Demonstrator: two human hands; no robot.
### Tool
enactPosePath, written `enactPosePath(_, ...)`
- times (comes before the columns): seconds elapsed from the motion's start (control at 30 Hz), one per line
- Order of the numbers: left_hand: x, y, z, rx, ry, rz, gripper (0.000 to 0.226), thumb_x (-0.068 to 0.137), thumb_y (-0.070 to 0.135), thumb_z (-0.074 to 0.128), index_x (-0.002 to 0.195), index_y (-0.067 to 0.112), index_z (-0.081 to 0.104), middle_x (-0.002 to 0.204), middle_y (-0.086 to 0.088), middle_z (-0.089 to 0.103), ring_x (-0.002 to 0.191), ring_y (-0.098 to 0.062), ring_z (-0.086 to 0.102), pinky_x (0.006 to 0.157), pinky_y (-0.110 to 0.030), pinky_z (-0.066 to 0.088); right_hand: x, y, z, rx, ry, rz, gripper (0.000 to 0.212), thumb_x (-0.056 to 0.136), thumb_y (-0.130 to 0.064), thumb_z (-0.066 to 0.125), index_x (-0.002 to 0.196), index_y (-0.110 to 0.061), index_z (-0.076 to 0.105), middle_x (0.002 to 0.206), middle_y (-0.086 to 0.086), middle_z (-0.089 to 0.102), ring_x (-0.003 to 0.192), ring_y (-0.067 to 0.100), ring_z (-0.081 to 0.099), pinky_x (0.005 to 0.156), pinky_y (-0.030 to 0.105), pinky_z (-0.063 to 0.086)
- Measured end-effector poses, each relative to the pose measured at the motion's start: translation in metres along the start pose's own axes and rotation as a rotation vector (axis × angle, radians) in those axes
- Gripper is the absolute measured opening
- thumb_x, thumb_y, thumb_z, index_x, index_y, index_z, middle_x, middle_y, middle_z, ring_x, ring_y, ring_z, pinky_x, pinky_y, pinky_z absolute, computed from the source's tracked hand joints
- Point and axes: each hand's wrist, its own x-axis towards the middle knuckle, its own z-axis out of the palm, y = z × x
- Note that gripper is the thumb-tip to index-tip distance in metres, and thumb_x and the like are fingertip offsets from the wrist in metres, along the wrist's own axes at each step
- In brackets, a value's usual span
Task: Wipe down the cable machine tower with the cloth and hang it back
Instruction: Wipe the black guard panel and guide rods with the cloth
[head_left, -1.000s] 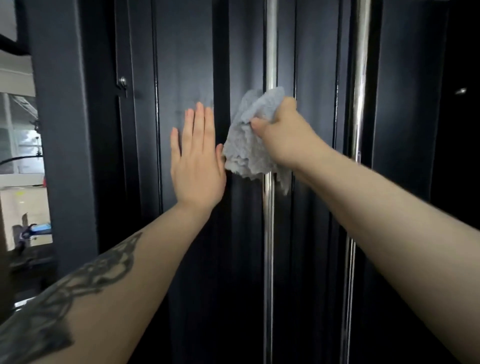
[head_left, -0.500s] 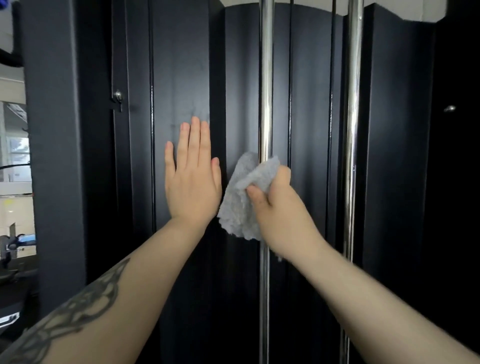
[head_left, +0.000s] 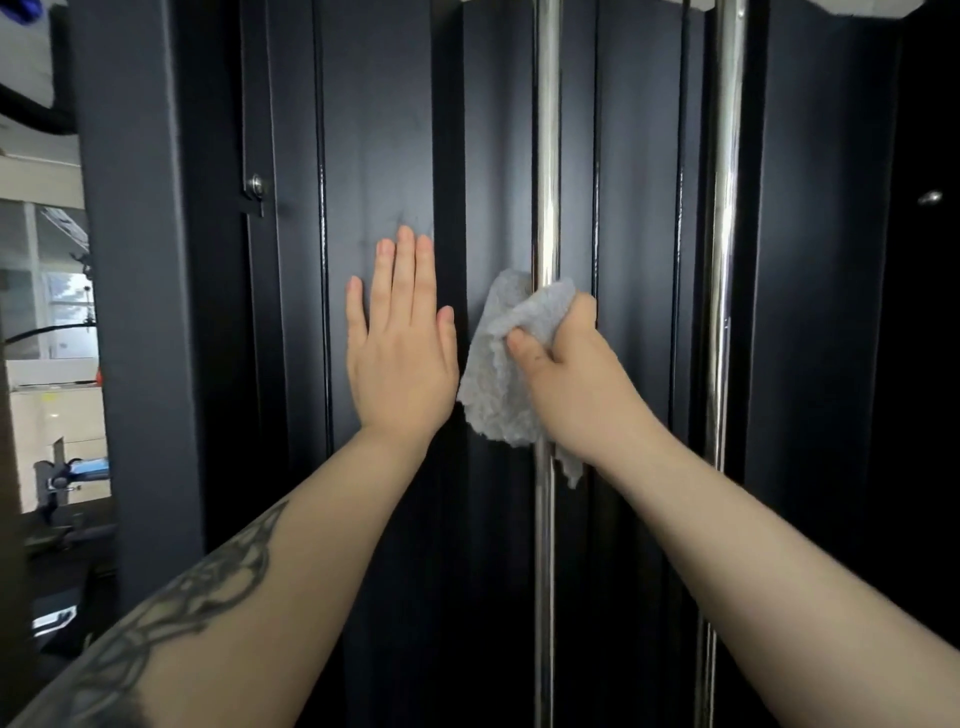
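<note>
Here we press our left hand (head_left: 400, 358) flat, fingers straight and together, against a dark panel of the cable machine tower (head_left: 374, 130). Just to its right, our right hand (head_left: 571, 379) grasps the grey cloth (head_left: 493, 395), bunched between thumb and curled fingers, and holds it against the left chrome guide rod (head_left: 546, 156). A second chrome rod (head_left: 724, 208) stands further right. A tattoo (head_left: 171, 618) marks the left forearm.

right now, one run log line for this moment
step: wiping | right hand: grips cloth around left rod | left hand: flat on panel | hang-back: not yet done
</note>
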Motion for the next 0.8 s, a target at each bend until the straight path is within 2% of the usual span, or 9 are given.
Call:
enactPosePath(0.13, -0.029, -0.01, -0.003, -0.001, -0.091, 0.058, 0.06, 0.1, 0.03, 0.028, 0.156, 0.011, 0.013, 0.163, -0.005, 0.014, 0.15, -0.019, 0.011, 0.12, -0.04, 0.003, -0.077, 0.053, 0.039, -0.166, 0.172, -0.014, 0.041, 0.093, -0.039, 0.041, 0.127, -0.018, 0.033, 0.096, 0.0, 0.059, 0.082, 0.019, 0.059, 0.07, 0.031, 0.047)
enactPosePath(0.23, -0.042, -0.019, -0.005, 0.019, -0.14, 0.142, 0.062, 0.101, 0.034, 0.024, 0.156, 0.011, 0.009, 0.163, -0.005, 0.011, 0.15, -0.018, 0.008, 0.121, -0.041, 0.005, -0.119, 0.068, 0.041, -0.129, -0.021, 0.114, 0.043, 0.093, -0.043, 0.04, 0.131, -0.03, 0.025, 0.097, -0.008, 0.063, 0.083, 0.006, 0.065, 0.072, 0.023, 0.053)
enactPosePath(0.3, -0.042, -0.017, -0.003, 0.025, -0.125, 0.104, 0.062, 0.1, 0.034, 0.026, 0.156, 0.011, 0.011, 0.163, -0.005, 0.013, 0.15, -0.019, 0.01, 0.121, -0.042, 0.007, -0.095, 0.063, 0.027, -0.103, -0.13, 0.121, 0.029, 0.095, -0.039, 0.042, 0.117, -0.023, 0.031, 0.092, -0.009, 0.062, 0.079, 0.002, 0.063, 0.071, 0.023, 0.054)
enactPosePath(0.37, -0.042, -0.013, -0.002, 0.017, -0.112, 0.073, 0.062, 0.099, 0.032, 0.027, 0.155, 0.011, 0.014, 0.163, -0.005, 0.015, 0.15, -0.019, 0.012, 0.121, -0.043, 0.007, -0.054, 0.041, 0.01, -0.098, -0.087, 0.028, 0.022, 0.096, -0.035, 0.043, 0.107, -0.02, 0.032, 0.092, -0.001, 0.062, 0.083, 0.009, 0.063, 0.073, 0.03, 0.053)
enactPosePath(0.47, -0.044, -0.014, -0.003, 0.017, -0.113, 0.076, 0.062, 0.099, 0.032, 0.026, 0.156, 0.011, 0.013, 0.163, -0.005, 0.015, 0.15, -0.018, 0.012, 0.121, -0.042, 0.007, -0.015, 0.014, 0.004, -0.012, -0.008, -0.006, 0.024, 0.098, -0.031, 0.043, 0.116, -0.018, 0.032, 0.096, -0.001, 0.06, 0.088, 0.014, 0.062, 0.072, 0.028, 0.053)
enactPosePath(0.57, -0.043, -0.013, -0.004, 0.02, -0.116, 0.085, 0.061, 0.099, 0.03, 0.027, 0.156, 0.011, 0.013, 0.163, -0.005, 0.015, 0.15, -0.019, 0.011, 0.121, -0.042, 0.005, -0.048, 0.035, 0.025, -0.087, 0.115, -0.003, 0.038, 0.096, -0.036, 0.041, 0.129, -0.021, 0.031, 0.095, -0.008, 0.057, 0.081, 0.009, 0.06, 0.06, 0.015, 0.045)
enactPosePath(0.63, -0.044, -0.013, -0.004, 0.016, -0.119, 0.087, 0.061, 0.1, 0.029, 0.028, 0.156, 0.012, 0.013, 0.163, -0.005, 0.014, 0.15, -0.019, 0.01, 0.121, -0.041, 0.004, -0.097, 0.063, 0.046, -0.185, 0.153, 0.034, 0.048, 0.091, -0.04, 0.039, 0.134, -0.021, 0.031, 0.104, -0.001, 0.06, 0.09, 0.017, 0.061, 0.07, 0.023, 0.045)
enactPosePath(0.7, -0.045, -0.013, -0.004, 0.015, -0.121, 0.092, 0.061, 0.1, 0.029, 0.027, 0.156, 0.012, 0.011, 0.163, -0.004, 0.012, 0.151, -0.019, 0.008, 0.121, -0.04, 0.002, -0.13, 0.076, 0.054, -0.181, 0.05, 0.114, 0.052, 0.089, -0.043, 0.038, 0.136, -0.024, 0.027, 0.111, -0.001, 0.062, 0.094, 0.014, 0.06, 0.078, 0.026, 0.046)
enactPosePath(0.8, -0.045, -0.012, -0.003, 0.007, -0.112, 0.082, 0.061, 0.1, 0.029, 0.027, 0.156, 0.012, 0.01, 0.164, -0.004, 0.011, 0.151, -0.018, 0.007, 0.121, -0.039, 0.0, -0.105, 0.074, 0.036, -0.064, -0.117, 0.152, 0.032, 0.095, -0.036, 0.045, 0.12, -0.02, 0.034, 0.094, -0.009, 0.06, 0.085, 0.008, 0.062, 0.078, 0.033, 0.053)
